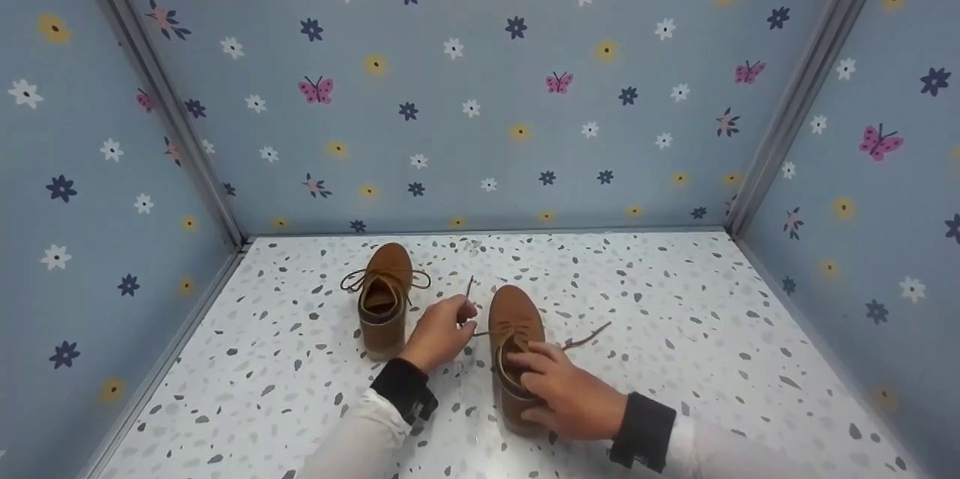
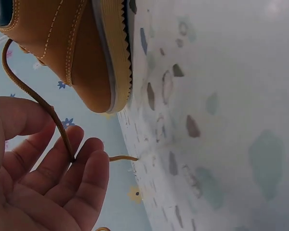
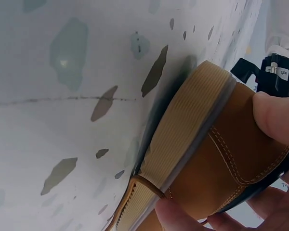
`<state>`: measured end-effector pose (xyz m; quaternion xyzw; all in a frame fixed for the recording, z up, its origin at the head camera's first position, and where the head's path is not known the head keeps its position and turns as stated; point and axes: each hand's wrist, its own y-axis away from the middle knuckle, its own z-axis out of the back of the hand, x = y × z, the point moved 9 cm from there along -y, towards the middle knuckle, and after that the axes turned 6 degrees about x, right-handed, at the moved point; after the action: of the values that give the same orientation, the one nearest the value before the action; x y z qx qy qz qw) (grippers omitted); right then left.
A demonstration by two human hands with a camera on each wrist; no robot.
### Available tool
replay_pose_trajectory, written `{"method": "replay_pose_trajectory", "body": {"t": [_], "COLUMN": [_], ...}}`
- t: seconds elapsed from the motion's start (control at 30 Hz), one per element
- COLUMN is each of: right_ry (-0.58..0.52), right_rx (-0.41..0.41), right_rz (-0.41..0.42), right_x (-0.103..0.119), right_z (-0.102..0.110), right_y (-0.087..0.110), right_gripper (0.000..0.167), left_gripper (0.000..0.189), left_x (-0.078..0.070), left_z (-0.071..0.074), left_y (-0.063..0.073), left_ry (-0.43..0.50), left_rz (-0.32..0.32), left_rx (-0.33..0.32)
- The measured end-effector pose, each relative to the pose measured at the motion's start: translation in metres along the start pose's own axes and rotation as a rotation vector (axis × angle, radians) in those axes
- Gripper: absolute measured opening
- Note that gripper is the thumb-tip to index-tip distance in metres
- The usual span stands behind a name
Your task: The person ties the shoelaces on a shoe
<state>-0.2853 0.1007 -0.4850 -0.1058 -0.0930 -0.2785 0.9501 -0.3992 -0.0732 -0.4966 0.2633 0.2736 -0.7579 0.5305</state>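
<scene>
A brown lace-up shoe [image 1: 514,308] stands on the speckled floor between my hands, its toe pointing away and its lace hanging loose on both sides. My left hand [image 1: 439,335] is off the shoe's left side and pinches one end of the shoelace [image 2: 26,89], which runs across the fingers in the left wrist view. With fingers bent over the collar, my right hand [image 1: 574,396] grips the shoe near its heel. The right wrist view shows the thumb against the heel leather [image 3: 231,149] and a fingertip beside the other lace end [image 3: 147,183].
To the left stands the matching brown shoe [image 1: 384,336], its lace tied in a bow. Blue panels [image 1: 480,89] printed with flowers and butterflies close off the back and both sides. Grey metal posts [image 1: 161,82] mark the corners. White speckled floor [image 1: 675,299] extends to the right.
</scene>
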Motion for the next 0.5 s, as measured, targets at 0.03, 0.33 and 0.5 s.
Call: {"method": "replay_pose_trajectory", "body": {"t": [0.03, 0.33, 0.5], "right_ry": [0.0, -0.143, -0.19], "right_rx": [0.005, 0.006, -0.057], "right_rz": [-0.001, 0.026, -0.025], "right_x": [0.0, -0.005, -0.025], "right_z": [0.001, 0.025, 0.049], "right_y": [0.0, 0.001, -0.003], "right_gripper": [0.021, 0.036, 0.037], "left_gripper": [0.011, 0.015, 0.014], "left_x": [0.002, 0.021, 0.022], "left_z": [-0.001, -0.004, 0.003], "left_y": [0.0, 0.004, 0.006], "left_ry": [0.012, 0.111, 0.093], "left_rz": [0.009, 0.079, 0.092], "left_rx": [0.002, -0.055, -0.122]}}
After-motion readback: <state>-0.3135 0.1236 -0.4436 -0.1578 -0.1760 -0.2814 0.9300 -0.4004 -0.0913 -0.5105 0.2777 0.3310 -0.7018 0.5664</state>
